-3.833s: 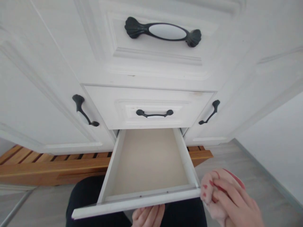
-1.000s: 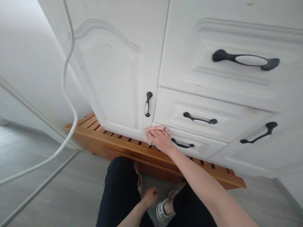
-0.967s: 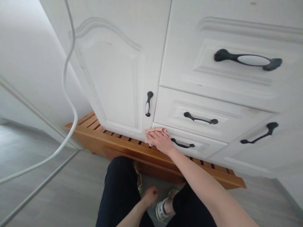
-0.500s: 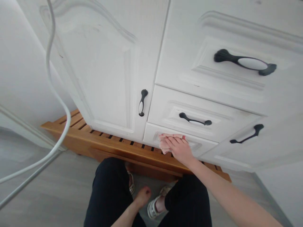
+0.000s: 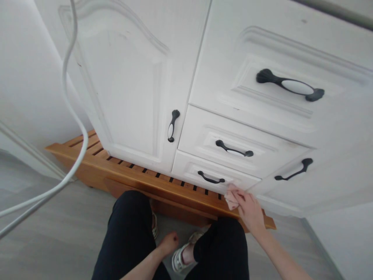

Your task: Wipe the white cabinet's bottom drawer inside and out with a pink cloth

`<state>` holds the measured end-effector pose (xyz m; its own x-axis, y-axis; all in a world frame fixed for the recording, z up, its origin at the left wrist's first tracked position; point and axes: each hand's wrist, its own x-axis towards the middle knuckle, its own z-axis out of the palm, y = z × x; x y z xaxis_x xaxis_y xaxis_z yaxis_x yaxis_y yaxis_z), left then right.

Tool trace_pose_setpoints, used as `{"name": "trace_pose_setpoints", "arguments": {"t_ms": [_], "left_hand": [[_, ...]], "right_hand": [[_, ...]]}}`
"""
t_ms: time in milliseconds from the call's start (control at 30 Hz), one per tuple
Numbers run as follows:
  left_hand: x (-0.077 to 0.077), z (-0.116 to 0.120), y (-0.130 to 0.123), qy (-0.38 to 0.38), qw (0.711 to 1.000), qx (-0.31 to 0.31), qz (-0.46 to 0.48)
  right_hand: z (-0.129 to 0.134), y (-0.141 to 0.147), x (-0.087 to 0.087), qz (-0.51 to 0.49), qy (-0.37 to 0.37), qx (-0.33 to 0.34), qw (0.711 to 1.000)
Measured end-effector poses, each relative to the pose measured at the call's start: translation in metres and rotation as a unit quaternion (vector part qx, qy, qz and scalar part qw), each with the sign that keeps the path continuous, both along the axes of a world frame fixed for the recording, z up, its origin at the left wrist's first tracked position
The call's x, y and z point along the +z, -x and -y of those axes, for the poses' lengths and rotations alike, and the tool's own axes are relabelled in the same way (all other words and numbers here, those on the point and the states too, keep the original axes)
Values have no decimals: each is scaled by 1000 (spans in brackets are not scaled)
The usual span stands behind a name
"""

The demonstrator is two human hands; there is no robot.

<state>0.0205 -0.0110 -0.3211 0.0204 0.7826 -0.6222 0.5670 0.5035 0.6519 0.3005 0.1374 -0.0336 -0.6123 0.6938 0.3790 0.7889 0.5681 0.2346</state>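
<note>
My right hand (image 5: 251, 212) is closed on a pink cloth (image 5: 232, 197). The cloth lies against the lower right part of the bottom drawer (image 5: 186, 166), just right of its dark curved handle (image 5: 211, 177). Part of the cloth is hidden under my fingers. Between my knees, my left hand (image 5: 169, 243) is curled into a fist, low and away from the cabinet, with nothing visible in it.
The white cabinet has a left door (image 5: 131, 97), more drawers with dark handles (image 5: 234, 149) and a right door handle (image 5: 294, 170). It stands on a slatted wooden bench (image 5: 128, 181). A white cable (image 5: 84, 144) hangs at the left.
My right hand has moved right with the cloth along the bottom drawer, uncovering its handle. My left hand remains in a fist between my knees. The view has shifted slightly.
</note>
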Motion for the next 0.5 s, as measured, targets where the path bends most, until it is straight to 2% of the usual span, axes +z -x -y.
{"name": "trace_pose_setpoints", "arguments": {"t_ms": [67, 133, 200, 267, 367, 500], "left_hand": [[-1, 0, -2, 2, 1000, 0, -2], [-1, 1, -3, 1, 1000, -3, -5], [1, 1, -1, -2, 1000, -8, -6], [4, 3, 3, -7, 1000, -9, -5], [9, 5, 11, -18, 1000, 4, 1], [12, 7, 19, -17, 999, 43, 12]], "right_hand": [[13, 43, 7, -55, 6, 78, 995], [22, 99, 15, -100, -28, 170, 980], [17, 157, 21, -110, -46, 213, 970], [1, 206, 18, -98, -48, 240, 965], [-30, 251, -6, -61, -16, 224, 973], [-49, 264, -57, -10, 7, 255, 967]]}}
